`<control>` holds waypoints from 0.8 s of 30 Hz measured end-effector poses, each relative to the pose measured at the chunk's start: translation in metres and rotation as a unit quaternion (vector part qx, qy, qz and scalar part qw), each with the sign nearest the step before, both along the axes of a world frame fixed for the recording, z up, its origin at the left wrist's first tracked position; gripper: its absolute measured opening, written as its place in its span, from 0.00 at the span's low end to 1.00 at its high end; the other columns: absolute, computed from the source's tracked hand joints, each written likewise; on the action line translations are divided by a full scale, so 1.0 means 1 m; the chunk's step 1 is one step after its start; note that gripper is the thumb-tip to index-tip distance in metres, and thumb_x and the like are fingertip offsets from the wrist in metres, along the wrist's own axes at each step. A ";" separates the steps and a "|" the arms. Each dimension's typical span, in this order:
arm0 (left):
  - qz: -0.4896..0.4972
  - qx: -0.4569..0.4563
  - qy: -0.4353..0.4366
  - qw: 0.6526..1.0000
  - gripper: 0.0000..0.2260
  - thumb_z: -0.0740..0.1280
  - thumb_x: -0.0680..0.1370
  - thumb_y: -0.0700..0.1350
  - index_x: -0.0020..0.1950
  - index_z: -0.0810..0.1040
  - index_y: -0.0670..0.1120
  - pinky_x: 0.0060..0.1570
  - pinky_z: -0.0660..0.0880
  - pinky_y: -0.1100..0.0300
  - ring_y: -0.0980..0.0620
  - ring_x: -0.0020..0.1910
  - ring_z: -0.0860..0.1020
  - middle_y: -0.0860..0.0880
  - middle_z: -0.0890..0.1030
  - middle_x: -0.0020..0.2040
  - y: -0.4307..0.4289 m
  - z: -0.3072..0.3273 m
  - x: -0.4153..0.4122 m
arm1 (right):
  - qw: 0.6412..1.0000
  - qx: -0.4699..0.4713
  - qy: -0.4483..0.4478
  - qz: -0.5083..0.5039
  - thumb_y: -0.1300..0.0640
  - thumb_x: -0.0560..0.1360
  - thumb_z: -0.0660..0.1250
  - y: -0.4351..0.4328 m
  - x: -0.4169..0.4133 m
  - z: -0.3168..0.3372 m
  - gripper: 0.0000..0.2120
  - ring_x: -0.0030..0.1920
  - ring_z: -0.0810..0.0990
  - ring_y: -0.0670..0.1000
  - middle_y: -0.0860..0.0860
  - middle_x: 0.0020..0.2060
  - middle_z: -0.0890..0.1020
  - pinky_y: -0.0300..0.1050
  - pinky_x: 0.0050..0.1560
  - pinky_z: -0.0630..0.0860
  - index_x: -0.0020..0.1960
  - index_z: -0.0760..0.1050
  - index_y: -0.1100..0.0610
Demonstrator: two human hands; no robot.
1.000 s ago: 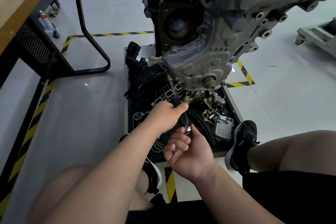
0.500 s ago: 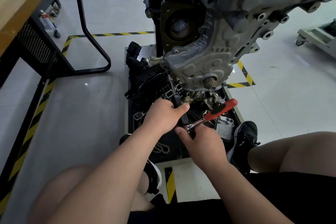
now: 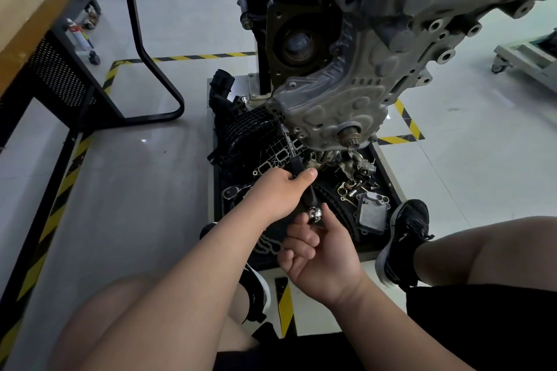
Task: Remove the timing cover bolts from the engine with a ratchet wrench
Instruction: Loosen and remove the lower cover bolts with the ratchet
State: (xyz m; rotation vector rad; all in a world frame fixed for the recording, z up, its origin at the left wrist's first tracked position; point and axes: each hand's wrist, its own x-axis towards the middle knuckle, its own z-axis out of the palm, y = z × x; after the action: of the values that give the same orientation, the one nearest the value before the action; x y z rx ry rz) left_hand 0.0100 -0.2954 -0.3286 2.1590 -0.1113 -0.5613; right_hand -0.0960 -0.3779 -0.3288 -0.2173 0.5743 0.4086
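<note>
Under timing cover (image 3: 331, 105), left hand (image 3: 280, 190) gripping wrench (image 3: 294, 159)

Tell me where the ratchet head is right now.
Low centre of the head view, the ratchet head sits at the right hand's fingertips, just below the left hand gripping the extension bar.

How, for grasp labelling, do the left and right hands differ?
The left hand wraps the tool's black handle, back up; the right hand lies palm up, fingers curled round its ratchet head. The left hand sits nearer the timing cover than the right hand. Both hold one tool.
</note>
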 end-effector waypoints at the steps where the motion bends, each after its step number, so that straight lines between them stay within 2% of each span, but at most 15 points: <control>1: 0.002 -0.002 0.000 1.000 0.25 0.62 0.76 0.65 0.27 0.66 0.49 0.29 0.64 0.59 0.60 0.15 0.64 0.57 0.65 0.17 0.001 0.000 0.000 | 1.000 0.031 -0.001 -0.004 0.38 0.77 0.56 0.002 0.000 0.001 0.25 0.19 0.64 0.47 0.47 0.21 0.65 0.41 0.26 0.71 0.35 0.74 0.56; 5: 0.005 -0.002 -0.010 1.000 0.24 0.64 0.75 0.63 0.27 0.66 0.49 0.27 0.62 0.61 0.60 0.17 0.65 0.57 0.65 0.16 0.002 -0.001 0.001 | 0.997 0.075 -0.002 -0.006 0.38 0.78 0.54 0.006 0.000 0.005 0.26 0.18 0.64 0.47 0.47 0.20 0.65 0.40 0.27 0.71 0.34 0.74 0.57; 11: 0.024 -0.004 -0.025 0.999 0.23 0.67 0.73 0.64 0.28 0.67 0.49 0.27 0.63 0.62 0.60 0.18 0.65 0.57 0.65 0.17 0.003 0.000 0.002 | 0.999 0.051 0.017 -0.008 0.36 0.77 0.57 0.008 0.000 0.010 0.26 0.18 0.63 0.47 0.47 0.20 0.64 0.39 0.25 0.70 0.33 0.74 0.56; 13: 0.025 0.004 -0.038 0.999 0.24 0.67 0.73 0.64 0.27 0.66 0.50 0.25 0.62 0.62 0.60 0.17 0.66 0.57 0.65 0.17 0.004 0.000 0.001 | 0.999 -0.019 0.038 0.001 0.35 0.76 0.58 0.010 0.001 0.010 0.27 0.18 0.61 0.47 0.47 0.20 0.63 0.39 0.25 0.69 0.33 0.75 0.56; 15: 0.026 0.015 -0.052 0.998 0.24 0.68 0.73 0.63 0.27 0.64 0.49 0.21 0.60 0.66 0.61 0.18 0.67 0.58 0.66 0.16 0.006 0.002 0.001 | 0.980 -0.194 0.044 0.024 0.36 0.78 0.57 0.012 0.000 0.006 0.27 0.19 0.61 0.48 0.47 0.21 0.63 0.39 0.26 0.68 0.33 0.76 0.56; 16: 0.025 0.017 -0.055 0.998 0.24 0.68 0.73 0.63 0.27 0.64 0.49 0.21 0.60 0.66 0.61 0.18 0.67 0.58 0.66 0.16 0.007 0.003 0.001 | 0.945 -0.324 0.033 0.042 0.37 0.79 0.57 0.011 -0.001 0.005 0.27 0.20 0.62 0.48 0.48 0.21 0.64 0.41 0.27 0.67 0.35 0.76 0.56; 17: 0.023 0.018 -0.053 0.998 0.25 0.68 0.73 0.63 0.27 0.64 0.49 0.23 0.60 0.64 0.60 0.18 0.67 0.58 0.65 0.16 0.007 0.003 0.001 | 0.885 -0.462 0.008 0.061 0.38 0.79 0.57 0.007 -0.002 0.003 0.25 0.21 0.65 0.48 0.47 0.21 0.66 0.42 0.27 0.67 0.36 0.76 0.57; 18: 0.021 0.019 -0.051 0.998 0.25 0.67 0.73 0.64 0.27 0.64 0.49 0.24 0.61 0.62 0.60 0.18 0.67 0.57 0.65 0.16 0.007 0.003 0.001 | 0.798 -0.596 -0.027 0.083 0.38 0.79 0.57 0.002 -0.002 0.002 0.24 0.22 0.67 0.46 0.45 0.21 0.68 0.41 0.27 0.67 0.37 0.75 0.56; 20: 0.021 0.024 -0.048 0.998 0.25 0.67 0.73 0.64 0.27 0.65 0.49 0.25 0.61 0.61 0.60 0.18 0.67 0.57 0.66 0.17 0.005 0.004 0.000 | 0.573 -0.800 -0.100 0.150 0.36 0.76 0.58 -0.013 -0.002 0.003 0.22 0.23 0.68 0.43 0.44 0.22 0.69 0.37 0.25 0.62 0.33 0.69 0.52; 21: 0.021 0.028 -0.049 0.998 0.25 0.66 0.73 0.65 0.28 0.65 0.49 0.24 0.61 0.62 0.60 0.18 0.68 0.57 0.66 0.17 0.005 0.004 0.000 | 0.468 -0.855 -0.122 0.188 0.34 0.75 0.58 -0.019 0.000 0.005 0.22 0.24 0.68 0.43 0.44 0.23 0.69 0.38 0.24 0.60 0.32 0.64 0.49; 22: 0.021 0.031 -0.049 0.998 0.25 0.66 0.73 0.65 0.28 0.65 0.49 0.23 0.60 0.63 0.60 0.18 0.67 0.57 0.66 0.16 0.004 0.004 -0.001 | 0.399 -0.883 -0.133 0.211 0.33 0.74 0.57 -0.024 0.002 0.006 0.22 0.24 0.67 0.43 0.44 0.23 0.68 0.40 0.25 0.59 0.32 0.60 0.47; 23: 0.022 0.031 -0.049 0.998 0.25 0.66 0.73 0.65 0.28 0.64 0.49 0.22 0.60 0.63 0.60 0.18 0.67 0.57 0.65 0.16 0.004 0.004 -0.001 | 0.364 -0.895 -0.140 0.218 0.32 0.73 0.56 -0.027 0.005 0.005 0.22 0.25 0.67 0.42 0.44 0.23 0.68 0.40 0.25 0.58 0.31 0.59 0.47; 24: 0.024 0.030 -0.049 0.998 0.25 0.67 0.73 0.64 0.28 0.64 0.49 0.23 0.60 0.62 0.59 0.19 0.67 0.57 0.65 0.17 0.004 0.005 -0.001 | 0.356 -0.898 -0.141 0.216 0.31 0.72 0.55 -0.027 0.006 0.003 0.22 0.24 0.67 0.43 0.44 0.23 0.68 0.41 0.25 0.58 0.31 0.59 0.47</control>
State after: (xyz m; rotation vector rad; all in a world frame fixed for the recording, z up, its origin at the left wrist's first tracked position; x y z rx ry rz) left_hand 0.0085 -0.2918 -0.3233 2.2410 -0.0971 -0.4368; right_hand -0.0896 -0.4054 -0.3256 -2.6490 0.3434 0.0163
